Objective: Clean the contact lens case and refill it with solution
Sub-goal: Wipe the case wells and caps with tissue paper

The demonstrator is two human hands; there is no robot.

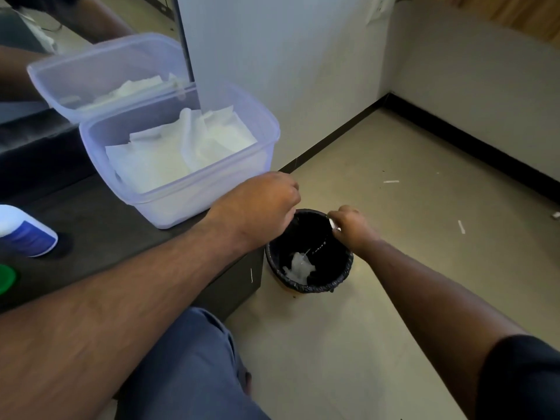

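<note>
My right hand point(351, 227) is over the black-lined waste bin point(342, 277) on the floor, closed on a small pale item, likely the contact lens case point(334, 224), mostly hidden by my fingers. Drops of liquid fall from it onto a crumpled white tissue point(298, 266) in the bin. My left hand point(260, 207) hovers closed at the bin's left rim; what it holds is hidden. The white and blue solution bottle point(25, 233) lies at the left edge of the dark table point(115, 234). A green cap point(6, 278) sits just below it.
A clear plastic box point(194, 189) of white paper towels stands on the table against a mirror, which reflects it. The table's right corner is beside the bin. Beige floor with small white scraps stretches right to a white wall with black skirting.
</note>
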